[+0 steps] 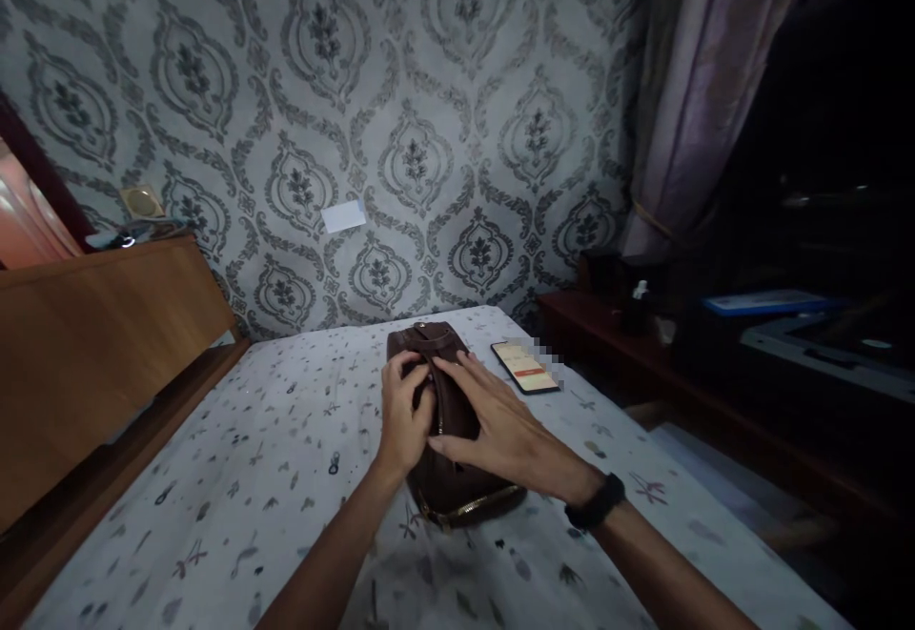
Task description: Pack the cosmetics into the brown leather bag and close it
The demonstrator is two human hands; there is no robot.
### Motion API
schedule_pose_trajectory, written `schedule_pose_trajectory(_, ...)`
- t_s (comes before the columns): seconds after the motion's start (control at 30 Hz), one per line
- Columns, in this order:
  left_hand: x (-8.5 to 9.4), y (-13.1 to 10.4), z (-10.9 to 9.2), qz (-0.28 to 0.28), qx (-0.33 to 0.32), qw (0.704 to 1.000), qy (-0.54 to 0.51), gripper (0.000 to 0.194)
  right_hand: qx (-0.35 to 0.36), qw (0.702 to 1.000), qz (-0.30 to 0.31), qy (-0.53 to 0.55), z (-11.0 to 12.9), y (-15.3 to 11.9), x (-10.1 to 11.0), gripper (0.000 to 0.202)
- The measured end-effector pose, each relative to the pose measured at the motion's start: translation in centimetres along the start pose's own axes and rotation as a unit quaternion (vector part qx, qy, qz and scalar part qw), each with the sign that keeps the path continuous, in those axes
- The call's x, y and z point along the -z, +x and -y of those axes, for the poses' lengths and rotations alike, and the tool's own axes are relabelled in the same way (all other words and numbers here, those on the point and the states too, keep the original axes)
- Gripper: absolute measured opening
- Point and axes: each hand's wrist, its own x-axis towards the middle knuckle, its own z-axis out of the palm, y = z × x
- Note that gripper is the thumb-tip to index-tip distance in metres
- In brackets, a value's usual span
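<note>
A dark brown bag [468,487] with gold zips lies on the bed, running away from me. My left hand [406,420] is at the bag's left side, with fingers curled and closed at the long zip [441,416] along its top. What exactly its fingertips grip is partly hidden. Stretched over the right side of the bag, my right hand [497,430] lies with fingers spread and the thumb apart near the zip. A black band [595,501] is round my right wrist. Just right of the bag lies a phone [525,368] with its screen lit.
The bed is covered by a white patterned sheet [257,477]. A wooden headboard [107,354] rises on the left, and a patterned wall [415,163] stands behind. On the right, a dark red cabinet [607,335] holds a small bottle [639,306] beside a blue-edged flat object [764,303].
</note>
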Motion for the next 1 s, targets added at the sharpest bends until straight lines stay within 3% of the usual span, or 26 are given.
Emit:
schedule_pose_trajectory(0.17, 0.9, 0.4, -0.4, 0.064, -0.054, 0.996, 0.038, 0.029, 0.036, 0.998, -0.025, 0.046, -0.4, 0.4, 0.6, 0.078)
schedule_pose_trajectory(0.33, 1.4, 0.0, -1.2, 0.108, -0.073, 0.989, 0.073, 0.02, 0.0, 0.991, -0.017, 0.135, -0.2, 0.6, 1.9, 0.078)
schedule_pose_trajectory(0.53, 1.4, 0.0, -1.8, 0.115, -0.045, 0.99, 0.073, 0.031, 0.003, 0.977, -0.022, 0.213, -0.3, 0.7, 2.0, 0.081)
schedule_pose_trajectory(0.67, 1.4, 0.6, -2.1, 0.143, -0.035, 0.984, 0.1, 0.042, -0.036, 0.968, 0.001, 0.248, 0.4, 0.6, 2.7, 0.082)
schedule_pose_trajectory(0.83, 2.0, 1.4, -2.9, 0.215, -0.042, 0.962, 0.164, 0.037, -0.074, 0.958, 0.001, 0.277, 1.4, 0.4, 3.0, 0.088)
schedule_pose_trajectory(1.0, 2.4, 1.8, -3.4, 0.223, -0.054, 0.955, 0.188, 0.031, -0.095, 0.947, -0.011, 0.306, 1.7, 0.4, 2.9, 0.087)
